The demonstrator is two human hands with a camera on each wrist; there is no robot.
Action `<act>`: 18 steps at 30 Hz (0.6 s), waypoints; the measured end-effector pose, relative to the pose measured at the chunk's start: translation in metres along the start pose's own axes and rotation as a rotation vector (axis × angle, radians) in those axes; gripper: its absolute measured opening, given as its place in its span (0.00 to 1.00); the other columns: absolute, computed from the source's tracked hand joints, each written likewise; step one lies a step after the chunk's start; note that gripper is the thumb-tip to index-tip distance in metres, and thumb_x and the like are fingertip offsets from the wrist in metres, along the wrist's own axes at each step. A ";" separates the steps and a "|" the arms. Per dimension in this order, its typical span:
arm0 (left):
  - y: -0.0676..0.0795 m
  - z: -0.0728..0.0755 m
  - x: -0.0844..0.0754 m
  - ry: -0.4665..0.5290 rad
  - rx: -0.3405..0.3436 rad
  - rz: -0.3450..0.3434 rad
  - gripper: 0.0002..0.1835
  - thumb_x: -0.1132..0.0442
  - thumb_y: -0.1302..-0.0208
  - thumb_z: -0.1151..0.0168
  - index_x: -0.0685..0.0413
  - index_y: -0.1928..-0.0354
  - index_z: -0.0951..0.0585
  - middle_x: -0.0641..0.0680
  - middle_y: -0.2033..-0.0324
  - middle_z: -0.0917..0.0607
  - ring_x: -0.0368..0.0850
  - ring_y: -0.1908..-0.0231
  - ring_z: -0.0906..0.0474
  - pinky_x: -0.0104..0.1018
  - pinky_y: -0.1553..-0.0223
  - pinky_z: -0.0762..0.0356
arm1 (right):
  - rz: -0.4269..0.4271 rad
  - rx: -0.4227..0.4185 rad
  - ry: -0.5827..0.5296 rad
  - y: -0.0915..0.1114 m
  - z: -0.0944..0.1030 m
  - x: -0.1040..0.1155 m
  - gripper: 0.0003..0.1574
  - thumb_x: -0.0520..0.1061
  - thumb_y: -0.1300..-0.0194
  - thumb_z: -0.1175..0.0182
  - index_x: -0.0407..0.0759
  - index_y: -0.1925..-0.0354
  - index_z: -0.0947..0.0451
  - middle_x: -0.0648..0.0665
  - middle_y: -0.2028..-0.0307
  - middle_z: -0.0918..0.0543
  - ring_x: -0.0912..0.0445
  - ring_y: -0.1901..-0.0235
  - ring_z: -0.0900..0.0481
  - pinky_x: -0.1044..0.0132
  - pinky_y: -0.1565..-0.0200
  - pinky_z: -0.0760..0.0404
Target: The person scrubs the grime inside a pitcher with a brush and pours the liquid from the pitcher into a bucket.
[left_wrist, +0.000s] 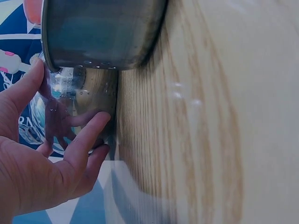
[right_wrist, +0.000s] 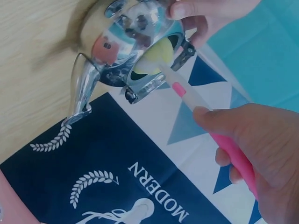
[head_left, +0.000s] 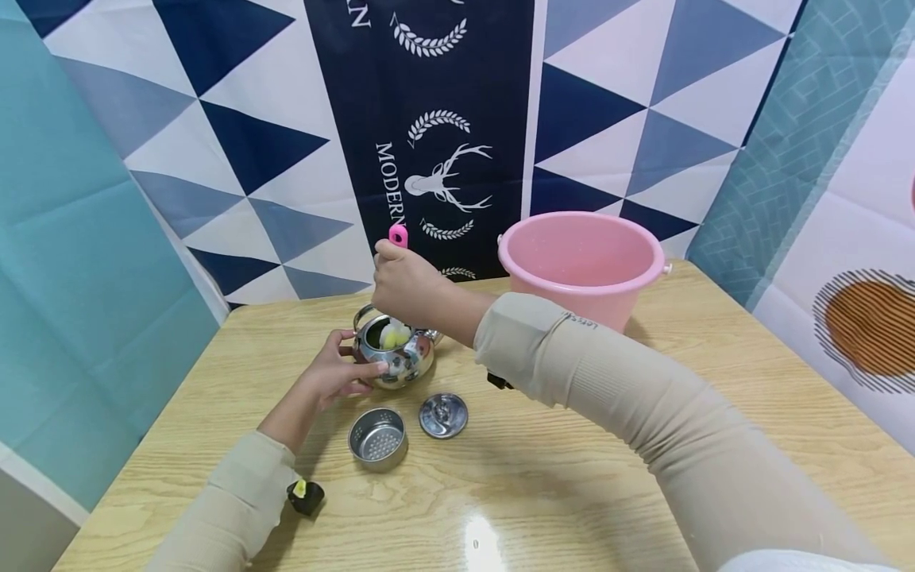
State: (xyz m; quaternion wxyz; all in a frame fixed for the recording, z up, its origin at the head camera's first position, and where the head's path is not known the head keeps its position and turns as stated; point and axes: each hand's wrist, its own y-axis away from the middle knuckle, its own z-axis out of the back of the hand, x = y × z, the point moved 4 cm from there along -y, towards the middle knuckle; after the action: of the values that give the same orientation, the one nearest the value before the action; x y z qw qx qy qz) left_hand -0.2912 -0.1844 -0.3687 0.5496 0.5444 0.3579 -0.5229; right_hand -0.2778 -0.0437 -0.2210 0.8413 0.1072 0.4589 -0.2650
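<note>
A shiny steel teapot (head_left: 407,367) stands on the table with its mouth uncovered and its bail handle tipped to the back. My left hand (head_left: 338,371) holds its near left side, thumb and fingers spread round the belly; water drops dot the steel in the left wrist view. Above the mouth, my right hand (head_left: 406,284) grips the pink handle (right_wrist: 237,157) of a sponge bottle brush. The brush's yellow and white sponge head (right_wrist: 158,55) sits in the teapot's opening, its lower part hidden inside.
In front of the teapot are a perforated steel strainer basket (head_left: 379,442) and, to its right, a round steel lid (head_left: 443,415). A pink bucket (head_left: 572,299) stands at the back right near the patterned wall cloth (head_left: 272,143). The wooden table (head_left: 572,477) extends toward me.
</note>
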 end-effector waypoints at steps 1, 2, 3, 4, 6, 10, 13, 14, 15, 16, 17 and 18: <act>0.000 0.000 0.000 0.000 0.001 0.000 0.46 0.67 0.41 0.30 0.53 0.30 0.51 0.66 0.39 0.43 0.51 0.60 0.23 0.46 0.58 0.15 | 0.000 0.008 -0.015 0.000 0.001 0.000 0.15 0.43 0.30 0.48 0.56 0.64 0.15 0.52 0.64 0.15 0.54 0.61 0.28 0.55 0.47 0.42; 0.000 0.000 0.000 0.001 0.003 -0.002 0.46 0.67 0.41 0.30 0.54 0.30 0.52 0.66 0.39 0.43 0.51 0.60 0.23 0.46 0.58 0.15 | 0.000 0.018 -0.029 0.000 0.001 0.000 0.14 0.44 0.30 0.47 0.56 0.64 0.15 0.53 0.64 0.15 0.54 0.61 0.28 0.56 0.47 0.43; -0.001 0.000 0.000 0.001 0.006 -0.003 0.46 0.67 0.41 0.30 0.54 0.30 0.52 0.66 0.39 0.43 0.51 0.60 0.23 0.46 0.58 0.15 | 0.001 0.027 -0.041 0.000 0.001 0.001 0.13 0.45 0.30 0.46 0.57 0.64 0.15 0.53 0.64 0.16 0.54 0.61 0.29 0.56 0.47 0.43; -0.001 0.000 0.000 0.003 0.005 -0.004 0.46 0.68 0.41 0.30 0.54 0.31 0.52 0.66 0.40 0.43 0.51 0.60 0.23 0.46 0.58 0.15 | 0.003 0.032 -0.048 -0.001 0.002 0.002 0.12 0.47 0.31 0.46 0.57 0.64 0.15 0.53 0.65 0.16 0.54 0.61 0.29 0.55 0.47 0.43; -0.001 0.000 0.001 0.002 0.006 -0.004 0.46 0.67 0.41 0.30 0.54 0.31 0.52 0.66 0.40 0.43 0.51 0.60 0.23 0.46 0.58 0.15 | 0.002 0.031 -0.056 -0.002 0.002 0.003 0.11 0.47 0.31 0.45 0.57 0.64 0.15 0.53 0.65 0.16 0.54 0.61 0.29 0.55 0.48 0.43; -0.001 0.001 0.002 0.001 0.008 0.001 0.46 0.67 0.42 0.29 0.53 0.31 0.51 0.65 0.40 0.43 0.52 0.59 0.23 0.45 0.57 0.15 | -0.013 0.023 -0.042 -0.005 0.001 0.007 0.13 0.46 0.29 0.47 0.57 0.63 0.15 0.53 0.65 0.16 0.54 0.61 0.30 0.55 0.48 0.43; -0.001 0.001 0.001 0.002 0.016 -0.001 0.47 0.67 0.42 0.29 0.53 0.31 0.52 0.66 0.39 0.44 0.52 0.58 0.24 0.45 0.56 0.15 | -0.028 0.028 -0.034 -0.008 -0.001 0.009 0.14 0.45 0.29 0.48 0.57 0.62 0.15 0.53 0.64 0.16 0.54 0.61 0.31 0.55 0.48 0.43; -0.001 0.001 0.000 0.002 0.015 0.000 0.47 0.67 0.42 0.29 0.53 0.31 0.52 0.65 0.39 0.44 0.52 0.58 0.24 0.45 0.57 0.15 | -0.033 0.031 -0.031 -0.009 -0.002 0.010 0.14 0.45 0.28 0.48 0.57 0.62 0.15 0.53 0.64 0.16 0.54 0.61 0.31 0.55 0.48 0.43; -0.001 0.001 0.000 0.001 0.016 -0.002 0.47 0.67 0.42 0.29 0.53 0.31 0.52 0.66 0.39 0.44 0.52 0.58 0.24 0.45 0.56 0.15 | -0.041 0.033 -0.029 -0.010 -0.003 0.010 0.14 0.45 0.28 0.48 0.58 0.61 0.15 0.53 0.64 0.17 0.54 0.61 0.32 0.55 0.48 0.44; 0.000 0.001 0.000 -0.001 0.018 -0.003 0.47 0.67 0.41 0.30 0.53 0.30 0.53 0.66 0.39 0.44 0.52 0.58 0.24 0.45 0.56 0.15 | -0.049 0.034 -0.028 -0.010 -0.004 0.010 0.14 0.45 0.28 0.48 0.58 0.62 0.15 0.54 0.64 0.17 0.54 0.61 0.32 0.55 0.49 0.44; 0.000 0.000 -0.001 -0.001 0.020 -0.006 0.47 0.67 0.41 0.30 0.54 0.30 0.53 0.66 0.39 0.44 0.52 0.58 0.24 0.45 0.56 0.15 | -0.059 0.036 -0.026 -0.011 -0.005 0.010 0.15 0.45 0.28 0.48 0.58 0.62 0.15 0.54 0.64 0.17 0.54 0.61 0.32 0.55 0.49 0.44; 0.001 0.000 -0.001 -0.001 0.020 -0.004 0.47 0.67 0.41 0.30 0.54 0.30 0.53 0.66 0.39 0.44 0.52 0.58 0.24 0.45 0.56 0.15 | -0.069 0.038 -0.025 -0.012 -0.007 0.010 0.15 0.45 0.28 0.49 0.58 0.62 0.15 0.54 0.65 0.17 0.54 0.61 0.32 0.55 0.49 0.44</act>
State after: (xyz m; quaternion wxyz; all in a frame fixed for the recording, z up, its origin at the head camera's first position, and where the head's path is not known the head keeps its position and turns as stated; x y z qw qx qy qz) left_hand -0.2909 -0.1847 -0.3677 0.5433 0.5487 0.3536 -0.5280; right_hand -0.2846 -0.0545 -0.2326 0.8350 0.1041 0.4468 -0.3039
